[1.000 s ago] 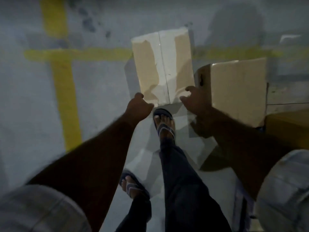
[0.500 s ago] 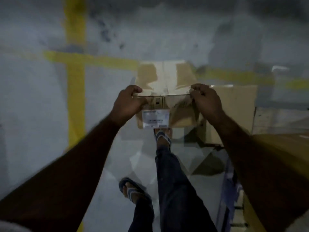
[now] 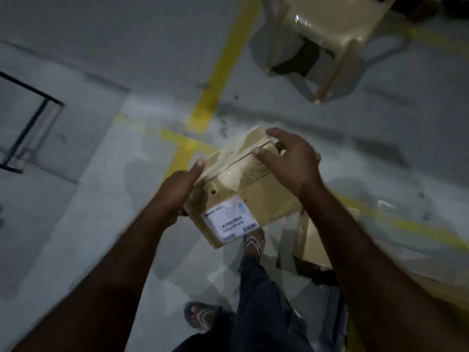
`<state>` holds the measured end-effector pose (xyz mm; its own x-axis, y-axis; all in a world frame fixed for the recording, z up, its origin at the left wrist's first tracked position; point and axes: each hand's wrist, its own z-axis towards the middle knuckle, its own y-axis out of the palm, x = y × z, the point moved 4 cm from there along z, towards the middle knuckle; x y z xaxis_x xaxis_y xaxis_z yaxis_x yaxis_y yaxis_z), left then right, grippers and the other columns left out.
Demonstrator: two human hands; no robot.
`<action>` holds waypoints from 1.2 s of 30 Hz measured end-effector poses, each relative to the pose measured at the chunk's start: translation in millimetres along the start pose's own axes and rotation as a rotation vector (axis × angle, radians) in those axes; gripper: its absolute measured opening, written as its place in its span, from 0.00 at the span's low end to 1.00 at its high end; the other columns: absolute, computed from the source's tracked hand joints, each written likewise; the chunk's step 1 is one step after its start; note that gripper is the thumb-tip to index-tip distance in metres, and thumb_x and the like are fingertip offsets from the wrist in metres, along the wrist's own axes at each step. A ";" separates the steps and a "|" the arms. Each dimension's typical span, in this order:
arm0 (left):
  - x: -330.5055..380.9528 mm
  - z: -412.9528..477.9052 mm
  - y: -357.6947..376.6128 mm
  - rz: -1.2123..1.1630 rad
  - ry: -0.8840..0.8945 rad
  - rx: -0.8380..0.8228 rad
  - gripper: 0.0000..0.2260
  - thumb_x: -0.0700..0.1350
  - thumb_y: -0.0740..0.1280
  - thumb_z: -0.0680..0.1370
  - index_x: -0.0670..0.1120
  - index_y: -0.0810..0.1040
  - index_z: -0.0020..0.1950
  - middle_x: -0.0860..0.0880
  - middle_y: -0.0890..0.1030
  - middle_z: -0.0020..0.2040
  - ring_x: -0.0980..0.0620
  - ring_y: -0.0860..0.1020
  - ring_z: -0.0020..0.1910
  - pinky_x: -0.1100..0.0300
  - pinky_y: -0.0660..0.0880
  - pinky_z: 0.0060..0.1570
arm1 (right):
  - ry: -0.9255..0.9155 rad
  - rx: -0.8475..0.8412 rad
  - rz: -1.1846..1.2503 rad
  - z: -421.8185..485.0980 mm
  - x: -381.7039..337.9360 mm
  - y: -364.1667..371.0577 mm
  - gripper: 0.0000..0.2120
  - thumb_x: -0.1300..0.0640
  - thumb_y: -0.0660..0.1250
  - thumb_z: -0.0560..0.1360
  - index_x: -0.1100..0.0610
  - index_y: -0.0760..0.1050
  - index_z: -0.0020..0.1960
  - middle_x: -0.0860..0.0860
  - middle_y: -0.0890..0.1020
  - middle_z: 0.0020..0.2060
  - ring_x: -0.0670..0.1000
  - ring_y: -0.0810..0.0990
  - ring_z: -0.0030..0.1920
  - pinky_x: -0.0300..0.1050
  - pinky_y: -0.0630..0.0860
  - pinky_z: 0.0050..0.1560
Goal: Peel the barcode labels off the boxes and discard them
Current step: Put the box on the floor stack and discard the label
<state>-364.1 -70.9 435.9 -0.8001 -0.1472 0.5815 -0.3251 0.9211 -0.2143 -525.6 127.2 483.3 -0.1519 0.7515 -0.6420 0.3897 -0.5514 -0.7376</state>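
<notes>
Box (image 3: 266, 199), label (image 3: 229, 221) at 6 o'clock. My left hand (image 3: 177, 189) grips its 9 o'clock side, right hand (image 3: 289, 158) its top.

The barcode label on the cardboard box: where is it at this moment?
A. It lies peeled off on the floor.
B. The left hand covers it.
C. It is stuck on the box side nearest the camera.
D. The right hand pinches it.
C: the white barcode label lies flat on the near side of the cardboard box, and the left hand and right hand grip other parts of the box.
</notes>
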 end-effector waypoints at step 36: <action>-187.8 -290.6 -182.0 -0.778 -0.117 0.562 0.16 0.52 0.65 0.81 0.44 0.71 0.64 0.51 0.79 0.49 0.56 0.79 0.42 0.69 0.75 0.28 | -1.048 -0.828 -0.538 -268.2 -339.4 137.7 0.13 0.47 0.66 0.75 0.48 0.82 0.56 0.49 0.83 0.55 0.54 0.80 0.55 0.47 0.77 0.55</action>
<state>-8.1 -106.1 593.8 -0.2945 -0.7057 0.6444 -0.9546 0.2484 -0.1643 -176.8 -106.6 655.8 -0.8911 -0.0110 -0.4536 0.4221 0.3465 -0.8377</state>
